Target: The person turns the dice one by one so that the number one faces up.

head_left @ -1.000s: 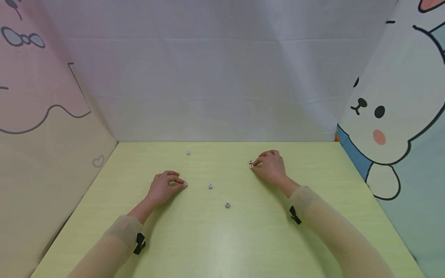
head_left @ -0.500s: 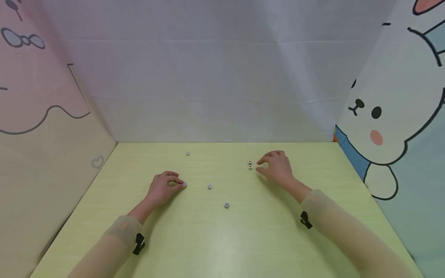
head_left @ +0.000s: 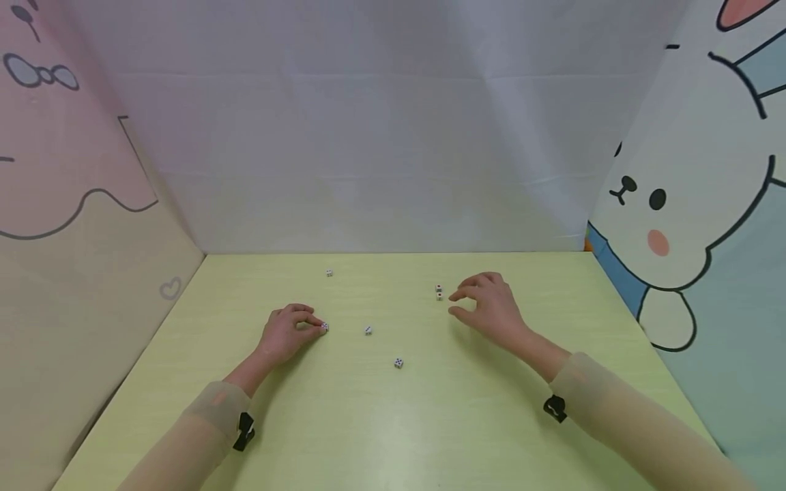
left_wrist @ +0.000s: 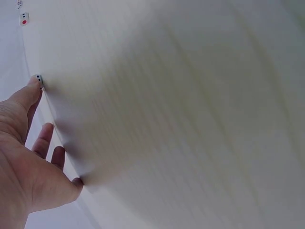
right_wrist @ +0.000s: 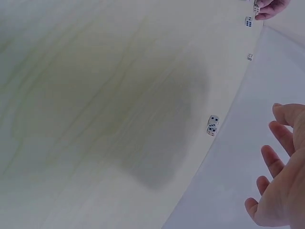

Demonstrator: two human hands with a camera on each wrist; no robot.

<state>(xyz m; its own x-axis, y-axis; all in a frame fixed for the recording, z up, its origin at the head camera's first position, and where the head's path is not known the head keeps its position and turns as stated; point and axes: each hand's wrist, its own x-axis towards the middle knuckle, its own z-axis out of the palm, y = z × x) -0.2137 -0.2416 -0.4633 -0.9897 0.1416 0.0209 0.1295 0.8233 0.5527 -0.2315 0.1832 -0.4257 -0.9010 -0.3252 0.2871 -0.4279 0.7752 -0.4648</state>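
Observation:
My left hand (head_left: 288,334) pinches a small white die (head_left: 325,327) between thumb and fingertips, low at the tabletop; the same die (left_wrist: 39,81) shows at the thumb tip in the left wrist view. My right hand (head_left: 490,308) is just right of two dice (head_left: 439,292), its thumb and fingers apart and nothing between them. Those two sit right against each other, in line, with red dots showing in the head view. In the right wrist view the pair (right_wrist: 212,125) lies apart from the right fingers (right_wrist: 274,160).
Single dice lie about the pale yellow table (head_left: 344,423): one at the back (head_left: 329,273), one in the middle (head_left: 368,331), one nearer the front (head_left: 398,363). A white backdrop (head_left: 368,164) and printed side panels (head_left: 669,225) stand round the table.
My right hand has let go of the two dice and drawn back to the right, its thumb and fingers spreading. The left hand keeps its pinch on its die in the same place.

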